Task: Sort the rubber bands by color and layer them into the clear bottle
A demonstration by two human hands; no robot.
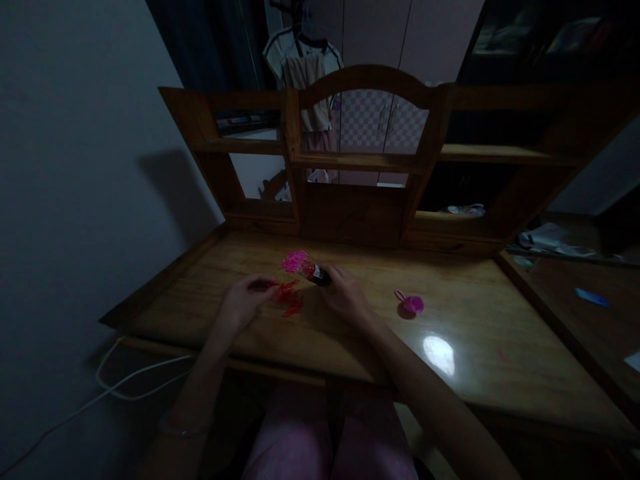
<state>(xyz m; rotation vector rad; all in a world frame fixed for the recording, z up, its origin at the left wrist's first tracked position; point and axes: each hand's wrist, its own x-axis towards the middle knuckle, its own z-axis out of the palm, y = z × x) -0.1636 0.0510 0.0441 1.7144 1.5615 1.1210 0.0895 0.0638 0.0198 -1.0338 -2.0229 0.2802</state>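
Note:
My left hand [246, 298] is at the left edge of a small loose pile of thin red pieces [290, 300] on the wooden desk. Its thumb and index finger are pinched together, with a thin red piece at the tips. Held in my right hand [345, 291] is a small bottle [313, 272], tilted on its side, with red showing inside its clear part and a dark end towards my palm. The bottle's clear end points left, beside a heap of small pink pieces [294, 261].
A pink scoop-like cup with a looped handle [413, 305] lies to the right on the desk [350, 340]. A wooden shelf unit [357, 160] rises along the back edge. A white cable [145, 369] hangs at the left, beside the wall.

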